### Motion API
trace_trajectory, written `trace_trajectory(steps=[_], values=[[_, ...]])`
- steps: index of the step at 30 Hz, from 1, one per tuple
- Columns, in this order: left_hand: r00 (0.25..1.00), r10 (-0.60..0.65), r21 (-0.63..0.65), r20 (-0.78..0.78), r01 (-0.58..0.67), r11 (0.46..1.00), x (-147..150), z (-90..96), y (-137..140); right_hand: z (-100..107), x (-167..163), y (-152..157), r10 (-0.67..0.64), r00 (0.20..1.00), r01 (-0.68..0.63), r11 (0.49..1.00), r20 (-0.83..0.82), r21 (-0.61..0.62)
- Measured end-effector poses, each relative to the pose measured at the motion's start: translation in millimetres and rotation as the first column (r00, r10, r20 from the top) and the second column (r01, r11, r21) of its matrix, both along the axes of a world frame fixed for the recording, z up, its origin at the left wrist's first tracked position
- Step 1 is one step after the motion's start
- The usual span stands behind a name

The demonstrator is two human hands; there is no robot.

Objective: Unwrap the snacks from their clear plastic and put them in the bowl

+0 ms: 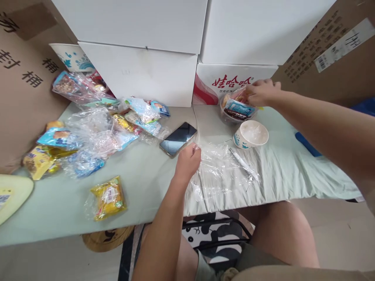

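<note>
My left hand (189, 160) is closed in a loose fist on the edge of a clear plastic bag (213, 168) that lies crumpled on the cloth. Just beyond that hand is a smartphone (178, 138), its dark screen facing up. My right hand (262, 92) reaches to a clear round bowl (231, 116) with snack packets (240, 108) in it, blue and brown ones among them. Its fingers curl down at the bowl's right side, and what they grip is hidden. A paper cup (251, 134) stands in front of the bowl. A pen (242, 162) lies by the plastic bag.
A heap of wrapped snacks (99, 132) spreads over the left of the table, with another paper cup (73, 57) behind it. One yellow snack packet (109, 198) lies nearer the front edge. White boxes (140, 74) and brown cartons (23, 89) wall the back and sides.
</note>
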State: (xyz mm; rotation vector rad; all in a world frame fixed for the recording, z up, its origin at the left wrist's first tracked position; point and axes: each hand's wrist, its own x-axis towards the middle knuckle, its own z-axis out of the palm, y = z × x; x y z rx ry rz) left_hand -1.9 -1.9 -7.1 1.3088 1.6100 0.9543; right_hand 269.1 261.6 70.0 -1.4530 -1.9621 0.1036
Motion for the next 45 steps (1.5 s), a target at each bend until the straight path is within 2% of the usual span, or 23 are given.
trace_trajectory(steps=[3, 4, 6, 8, 10, 11, 13, 16, 19, 21, 22, 23, 24, 25, 27, 28, 30, 33, 35, 38, 42, 44, 45], values=[[1.0, -0.006, 0.01, 0.013, 0.006, 1.0, 1.9, 1.9, -0.8, 15.5, -7.0, -59.5, -0.14, 0.986, 0.134, 0.988, 0.086, 0.071], [1.0, -0.004, 0.015, 0.018, 0.004, 1.0, 2.0, 1.7, -0.9, 16.4, -10.8, -87.5, -0.101, 0.992, 0.092, 0.989, 0.074, 0.114], [0.999, -0.009, 0.006, 0.035, 0.009, 1.0, 1.4, -0.4, -0.6, 6.4, -18.8, -149.8, 0.075, 0.997, -0.074, 0.986, 0.0, 0.151], [0.997, -0.042, -0.042, 0.069, 0.045, 0.998, 0.4, -4.4, 0.2, -19.3, -25.3, -209.5, 0.34, 0.94, -0.34, 0.94, -0.026, 0.031], [0.988, -0.078, -0.118, 0.132, 0.094, 0.989, -1.4, -8.3, 0.7, -53.5, -29.1, -254.8, 0.57, 0.822, -0.563, 0.811, -0.004, -0.159], [0.982, -0.09, -0.156, 0.165, 0.116, 0.981, -2.7, -9.3, 0.8, -70.3, -29.8, -270.2, 0.583, 0.812, -0.573, 0.799, 0.0, -0.182], [0.973, -0.099, -0.211, 0.208, 0.144, 0.967, -7.2, -8.5, 0.6, -97.4, -28.4, -288.2, 0.565, 0.824, -0.545, 0.81, 0.04, -0.214], [0.971, -0.11, -0.235, 0.21, 0.16, 0.959, -18.6, -0.6, -1.0, -115.3, -21.7, -297.9, 0.491, 0.861, -0.446, 0.855, 0.135, -0.266], [0.985, -0.08, -0.133, 0.151, 0.101, 0.986, -28.5, 8.8, -6.7, -112.5, -15.7, -306.3, 0.444, 0.866, -0.357, 0.871, 0.23, -0.338], [0.999, 0.051, 0.085, 0.018, -0.052, 0.995, -27.7, 11.4, -14.3, -106.5, -14.1, -313.4, 0.415, 0.865, -0.302, 0.879, 0.281, -0.369], [0.99, 0.131, 0.227, -0.058, -0.114, 0.967, -24.2, 11.1, -19.1, -103.8, -14.0, -316.6, 0.404, 0.866, -0.284, 0.883, 0.296, -0.375], [0.974, 0.183, 0.355, -0.132, -0.126, 0.926, -19.0, 9.6, -24.1, -101.6, -14.2, -319.1, 0.397, 0.868, -0.276, 0.885, 0.299, -0.375], [0.962, 0.18, 0.439, -0.205, -0.074, 0.895, -12.7, 7.1, -29.0, -100.2, -14.4, -320.7, 0.397, 0.872, -0.283, 0.886, 0.286, -0.369], [0.953, 0.09, 0.451, -0.288, 0.052, 0.891, -5.8, 3.8, -33.3, -99.6, -14.5, -321.3, 0.402, 0.878, -0.299, 0.884, 0.258, -0.358], [0.888, -0.159, 0.34, -0.431, 0.323, 0.883, 6.2, -4.3, -38.4, -100.7, -13.8, -319.5, 0.4, 0.898, -0.33, 0.887, 0.181, -0.324], [0.842, -0.252, 0.266, -0.478, 0.411, 0.872, 9.9, -8.5, -39.0, -102.2, -12.7, -317.4, 0.385, 0.911, -0.329, 0.894, 0.146, -0.304], [0.77, -0.333, 0.138, -0.545, 0.474, 0.87, 11.4, -16.2, -37.3, -106.4, -8.8, -311.5, 0.349, 0.929, -0.306, 0.91, 0.121, -0.279], [0.699, -0.402, -0.049, -0.591, 0.467, 0.883, 2.0, -24.3, -31.5, -113.2, 0.0, -301.8, 0.348, 0.92, -0.285, 0.91, 0.18, -0.3], [0.674, -0.451, -0.128, -0.585, 0.472, 0.872, -5.9, -27.1, -27.8, -115.5, 5.6, -296.8, 0.364, 0.908, -0.288, 0.902, 0.209, -0.321], [0.714, -0.425, -0.038, -0.557, 0.489, 0.872, -12.7, -25.3, -24.7, -112.4, 9.9, -293.3, 0.325, 0.925, -0.264, 0.922, 0.196, -0.283], [0.882, -0.282, 0.222, -0.377, 0.382, 0.897, -15.2, -8.8, -30.5, -99.0, 12.3, -297.4, 0.282, 0.957, -0.272, 0.953, 0.063, -0.136], [0.947, -0.246, 0.235, -0.209, 0.292, 0.927, -16.8, 1.4, -37.2, -92.3, 16.8, -302.0, 0.333, 0.942, -0.333, 0.924, -0.029, -0.191], [0.965, -0.231, 0.199, -0.123, 0.252, 0.947, -17.9, 5.4, -40.5, -89.5, 20.4, -304.3, 0.363, 0.928, -0.372, 0.887, -0.087, -0.272]])
